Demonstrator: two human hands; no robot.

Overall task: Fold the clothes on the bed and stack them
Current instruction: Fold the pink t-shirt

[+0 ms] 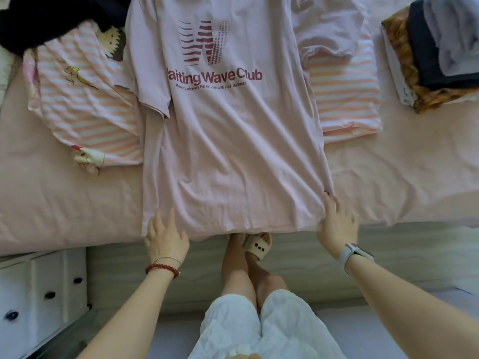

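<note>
A pale pink T-shirt (pixel 233 141) with dark red "Waiting Wave Club" print lies flat, front up, across the pink bed (pixel 404 177), its hem at the near edge. My left hand (pixel 166 237) rests on the hem's left corner with straight, spread fingers. At the hem's right corner my right hand (pixel 337 224) pinches the side seam. A pink-and-white striped garment (pixel 85 110) lies unfolded under the shirt's left side. A folded striped piece (pixel 347 99) sits by its right side.
A stack of folded clothes (pixel 435 53) in navy, grey and orange print stands at the far right of the bed. Dark clothing (pixel 51 19) lies heaped at the far left. A white drawer unit (pixel 41 288) stands beside the bed at lower left.
</note>
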